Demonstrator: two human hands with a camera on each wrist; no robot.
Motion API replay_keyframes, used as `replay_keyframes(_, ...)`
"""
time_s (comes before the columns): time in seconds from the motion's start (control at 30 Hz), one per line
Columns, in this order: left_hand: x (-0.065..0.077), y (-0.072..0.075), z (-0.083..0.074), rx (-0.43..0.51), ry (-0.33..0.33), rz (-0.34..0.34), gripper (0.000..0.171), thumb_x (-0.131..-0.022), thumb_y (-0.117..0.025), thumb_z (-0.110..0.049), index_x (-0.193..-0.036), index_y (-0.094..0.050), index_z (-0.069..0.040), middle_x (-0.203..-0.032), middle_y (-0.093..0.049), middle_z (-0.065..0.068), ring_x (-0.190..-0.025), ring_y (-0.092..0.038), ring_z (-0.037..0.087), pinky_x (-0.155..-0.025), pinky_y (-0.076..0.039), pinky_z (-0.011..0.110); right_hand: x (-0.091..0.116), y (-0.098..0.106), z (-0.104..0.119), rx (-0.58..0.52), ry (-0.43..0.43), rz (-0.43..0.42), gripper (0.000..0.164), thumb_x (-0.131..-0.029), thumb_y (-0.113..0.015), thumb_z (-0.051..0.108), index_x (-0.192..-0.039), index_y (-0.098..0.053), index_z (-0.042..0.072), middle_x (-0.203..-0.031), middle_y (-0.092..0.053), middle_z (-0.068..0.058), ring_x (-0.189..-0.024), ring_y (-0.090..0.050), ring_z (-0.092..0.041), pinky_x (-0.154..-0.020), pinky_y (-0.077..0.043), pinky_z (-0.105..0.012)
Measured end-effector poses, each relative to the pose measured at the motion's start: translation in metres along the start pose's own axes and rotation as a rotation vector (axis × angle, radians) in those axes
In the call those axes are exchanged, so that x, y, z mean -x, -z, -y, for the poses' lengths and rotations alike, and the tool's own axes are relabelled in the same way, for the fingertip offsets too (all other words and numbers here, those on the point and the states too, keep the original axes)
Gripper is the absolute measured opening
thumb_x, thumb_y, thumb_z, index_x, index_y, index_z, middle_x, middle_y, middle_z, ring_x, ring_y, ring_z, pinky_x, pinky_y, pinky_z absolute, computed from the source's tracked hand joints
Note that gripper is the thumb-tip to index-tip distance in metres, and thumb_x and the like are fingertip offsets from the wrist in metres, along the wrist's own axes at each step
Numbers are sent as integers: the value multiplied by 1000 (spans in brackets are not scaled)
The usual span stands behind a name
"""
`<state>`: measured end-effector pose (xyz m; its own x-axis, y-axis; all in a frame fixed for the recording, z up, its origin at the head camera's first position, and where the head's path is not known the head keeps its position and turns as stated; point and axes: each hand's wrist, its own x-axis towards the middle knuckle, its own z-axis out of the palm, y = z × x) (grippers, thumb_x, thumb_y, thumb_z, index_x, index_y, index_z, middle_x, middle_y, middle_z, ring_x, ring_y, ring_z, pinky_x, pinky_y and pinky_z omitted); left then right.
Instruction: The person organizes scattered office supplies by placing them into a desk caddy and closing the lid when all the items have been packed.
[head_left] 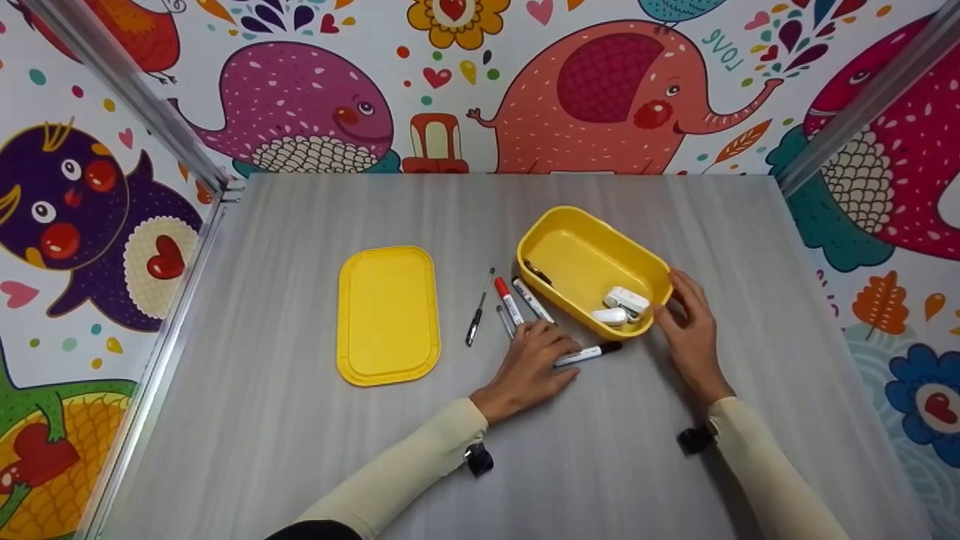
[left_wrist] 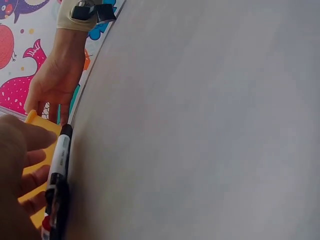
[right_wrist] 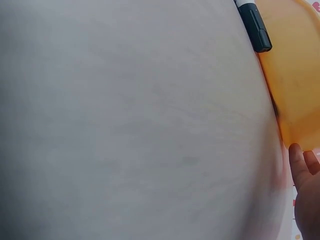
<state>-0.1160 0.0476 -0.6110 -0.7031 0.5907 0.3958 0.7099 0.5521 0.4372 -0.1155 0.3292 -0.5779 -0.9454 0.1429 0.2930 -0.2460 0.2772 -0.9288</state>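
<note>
A yellow plastic box [head_left: 581, 244] stands uncovered, with white objects [head_left: 627, 301] and a small dark item [head_left: 538, 272] inside. My right hand [head_left: 691, 337] holds its right end, thumb and fingers on the outer wall. Just in front of the box, my left hand [head_left: 534, 367] lies low over loose pens, fingers spread near a black-capped marker [head_left: 589, 354]. No pinch on it shows in the left wrist view. Beside that hand lie a red-capped marker [head_left: 508, 301], another black-capped marker [head_left: 532, 298] and a thin pen [head_left: 502, 321] partly hidden by the fingers.
Left of the pens, a yellow lid [head_left: 388, 315] lies flat on the grey table [head_left: 285, 435]. Between lid and hand is a black-and-clear pen [head_left: 478, 315]. Walls with printed animals and metal frame posts [head_left: 135, 90] border the table.
</note>
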Motion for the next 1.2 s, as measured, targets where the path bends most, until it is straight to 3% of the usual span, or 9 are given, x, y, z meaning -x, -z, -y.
replay_keyframes(0.33, -1, -4, -3, -70, 32, 1, 26, -97, -87, -33, -120, -82, -22, -119, -77, -5, -116, -62, 18, -103, -43, 45, 0, 1, 0, 19, 11, -2, 57, -103, -66, -12, -158, -50, -11, -167, -42, -28, -143, -50, -50, -115, -48, -24)
replay_keyframes(0.67, -5, -5, -9, -182, 1, 11, 26, -98, -85, -34, -121, -81, -23, -120, -75, -5, -120, -60, 18, -109, -40, 50, -1, 2, -6, -24, -18, -3, 58, -103, -67, -12, -158, -48, -12, -168, -41, -27, -145, -48, -51, -114, -49, -25)
replay_keyframes(0.93, -8, -10, -10, -278, -16, 30, 25, -100, -80, -37, -122, -80, -25, -123, -74, -7, -120, -58, 17, -110, -39, 52, -3, 8, -39, 0, -19, -3, 59, -106, -69, -4, -162, -53, 5, -169, -46, -8, -146, -52, -33, -114, -47, -20)
replay_keyframes(1.2, -10, -10, -11, -321, -25, 37, 19, -103, -78, -35, -118, -82, -24, -120, -78, -8, -117, -58, 18, -108, -40, 52, -3, 8, -40, 21, -38, -1, 59, -106, -69, -2, -163, -53, 7, -170, -45, -5, -146, -52, -32, -116, -47, -23)
